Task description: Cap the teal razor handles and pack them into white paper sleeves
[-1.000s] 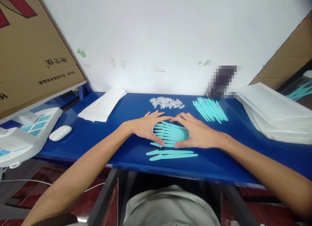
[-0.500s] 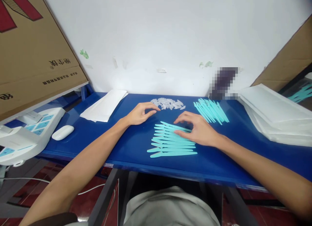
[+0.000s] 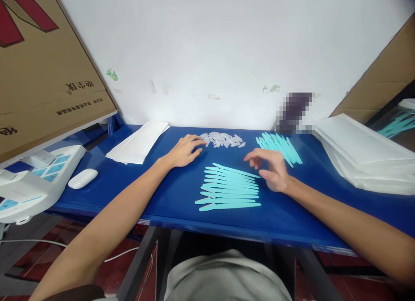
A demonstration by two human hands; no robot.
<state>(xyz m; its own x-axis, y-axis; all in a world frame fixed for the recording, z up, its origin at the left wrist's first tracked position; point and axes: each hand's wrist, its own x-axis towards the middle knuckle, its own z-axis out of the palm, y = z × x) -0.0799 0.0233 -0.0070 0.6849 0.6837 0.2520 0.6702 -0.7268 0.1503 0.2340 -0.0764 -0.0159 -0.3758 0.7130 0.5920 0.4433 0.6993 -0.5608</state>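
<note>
Several turquoise plastic sticks (image 3: 228, 186) lie side by side in a neat row on the blue table (image 3: 155, 193). My left hand (image 3: 184, 150) rests flat on the table, fingers stretched toward a heap of small clear plastic caps (image 3: 222, 139), and holds nothing. My right hand (image 3: 270, 167) hovers just right of the row, fingers loosely curled and apart, with nothing in it. A second loose pile of turquoise sticks (image 3: 279, 146) lies behind my right hand.
White bags lie stacked at the right (image 3: 363, 156) and a smaller white stack at the back left (image 3: 138, 142). A white mouse (image 3: 82, 178) and a white machine (image 3: 29, 182) sit at the left. Cardboard boxes stand at the left (image 3: 42, 72) and right (image 3: 384, 74).
Both hands left the row of sticks they had pressed together. My left hand moved back toward the clear caps; my right hand lifted off and drew to the right.
</note>
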